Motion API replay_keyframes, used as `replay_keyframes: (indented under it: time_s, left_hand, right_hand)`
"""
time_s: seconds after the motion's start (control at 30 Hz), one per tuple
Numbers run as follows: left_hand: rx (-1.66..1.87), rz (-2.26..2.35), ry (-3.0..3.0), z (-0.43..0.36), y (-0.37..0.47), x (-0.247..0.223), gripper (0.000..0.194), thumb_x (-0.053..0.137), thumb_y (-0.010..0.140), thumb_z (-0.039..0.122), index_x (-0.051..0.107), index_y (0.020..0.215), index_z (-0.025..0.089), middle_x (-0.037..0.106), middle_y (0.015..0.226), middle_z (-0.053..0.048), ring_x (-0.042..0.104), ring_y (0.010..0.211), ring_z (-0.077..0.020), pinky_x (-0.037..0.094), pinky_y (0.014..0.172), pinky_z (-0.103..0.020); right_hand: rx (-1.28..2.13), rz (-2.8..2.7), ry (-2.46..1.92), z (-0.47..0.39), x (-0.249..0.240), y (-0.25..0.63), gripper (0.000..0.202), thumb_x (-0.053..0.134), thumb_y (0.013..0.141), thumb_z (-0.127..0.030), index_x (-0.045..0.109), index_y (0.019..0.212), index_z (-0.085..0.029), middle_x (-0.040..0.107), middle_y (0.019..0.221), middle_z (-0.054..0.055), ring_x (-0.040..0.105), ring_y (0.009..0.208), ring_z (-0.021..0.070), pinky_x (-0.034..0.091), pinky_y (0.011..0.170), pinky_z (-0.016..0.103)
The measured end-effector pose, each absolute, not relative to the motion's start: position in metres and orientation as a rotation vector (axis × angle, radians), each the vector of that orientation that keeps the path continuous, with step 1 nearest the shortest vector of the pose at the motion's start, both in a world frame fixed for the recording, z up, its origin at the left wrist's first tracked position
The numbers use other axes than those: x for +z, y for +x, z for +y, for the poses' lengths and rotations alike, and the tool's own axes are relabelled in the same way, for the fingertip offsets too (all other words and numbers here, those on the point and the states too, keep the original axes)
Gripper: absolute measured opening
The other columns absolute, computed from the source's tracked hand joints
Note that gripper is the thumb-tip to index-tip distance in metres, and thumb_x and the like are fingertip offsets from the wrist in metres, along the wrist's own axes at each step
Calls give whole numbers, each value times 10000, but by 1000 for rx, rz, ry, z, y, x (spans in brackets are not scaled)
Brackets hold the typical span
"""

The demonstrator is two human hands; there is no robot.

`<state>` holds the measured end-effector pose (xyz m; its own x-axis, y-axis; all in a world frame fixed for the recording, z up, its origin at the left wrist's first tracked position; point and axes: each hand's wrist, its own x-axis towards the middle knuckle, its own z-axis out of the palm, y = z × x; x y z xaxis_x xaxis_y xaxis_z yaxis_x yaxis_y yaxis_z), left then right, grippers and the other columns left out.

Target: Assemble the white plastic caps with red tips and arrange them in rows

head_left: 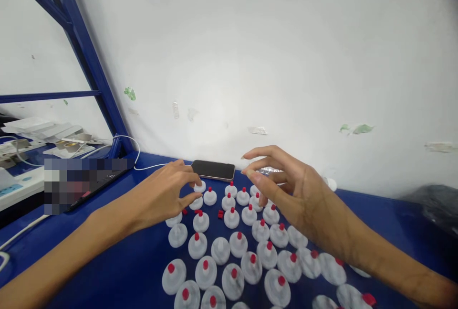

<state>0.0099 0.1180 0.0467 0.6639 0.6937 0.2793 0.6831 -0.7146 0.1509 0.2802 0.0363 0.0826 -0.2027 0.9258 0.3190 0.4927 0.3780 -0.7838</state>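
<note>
Many white round plastic pieces with a raised nozzle (205,273) stand on the blue table, most topped by a small red cap (234,273). A few have bare nozzles, such as the white piece (220,250) near the middle. My left hand (175,194) hovers at the back left of the group, thumb and index apart beside a white piece (200,186); whether it touches is unclear. Loose red caps (220,214) lie among the pieces. Over the back right, my right hand (286,187) is raised with fingers loosely curled and apart, nothing visible in them.
A phone (213,170) lies against the wall behind the pieces, a white cable (152,166) running left from it. At left are a dark flat device (103,180), a white power strip (25,187) and a blue metal frame (84,51). Black plastic (434,204) sits at right.
</note>
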Motion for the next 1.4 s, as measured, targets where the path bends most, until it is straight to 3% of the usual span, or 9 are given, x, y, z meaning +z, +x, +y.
replay_keyframes:
  time_s: [0.13,0.27,0.47,0.6,0.8,1.0,1.2,1.4]
  left_hand:
    - [447,1183,2779,119,6,49,108,614,907,255,696,862,200,676,822,-9,602,847,-216,462,850,-442]
    - [655,1246,2600,104,16,68,154,622,922,364,724,863,265,704,822,21,616,775,-174,444,729,-341]
    - [945,1116,2321,69,44,73,138,649,914,485,726,930,371,752,860,120,661,746,-108,467,664,-266]
    - [923,1076,2328,65,52,59,180,616,937,472,700,1032,344,742,894,82,657,789,-126,483,675,-270]
    - [610,924,2593,77,48,44,224,491,986,308,690,912,235,677,902,-13,574,910,-179,471,837,-340]
    - [511,829,2744,75,47,37,235,448,983,239,680,1019,236,690,1067,-38,546,1043,-212,425,975,-410]
    - [461,819,2805,79,48,32,211,474,976,220,683,963,241,711,1001,-8,553,992,-198,426,941,-395]
    - [382,837,2839,90,48,19,186,545,937,171,709,953,256,722,990,3,568,969,-214,416,895,-415]
  right_hand:
    - [684,-1840,-1239,36,83,279,169,568,991,-389,589,1150,-338,687,1053,-43,643,578,103,514,492,232]
    - [565,-1925,-1235,34,84,276,146,596,973,-337,639,1109,-307,713,987,-41,617,561,87,478,471,207]
    - [441,-2089,-1247,32,73,273,457,680,918,-470,579,1340,-327,727,1116,-30,521,441,72,470,463,263]
    - [275,-2151,-1260,33,70,275,233,666,935,-413,704,1141,-311,755,967,-58,664,658,137,515,667,315]
    - [132,-2092,-1321,34,78,278,183,676,913,-397,740,1052,-298,750,826,-59,643,587,147,471,597,324]
    - [153,-2079,-1300,32,76,277,233,676,899,-406,747,1074,-270,769,967,-36,681,701,179,496,618,327]
    - [146,-2095,-1311,34,74,278,228,680,904,-418,747,1075,-282,772,998,-42,700,777,202,519,644,331]
    - [172,-2108,-1306,33,76,277,225,676,908,-402,748,1080,-276,770,978,-43,676,681,173,506,605,321]
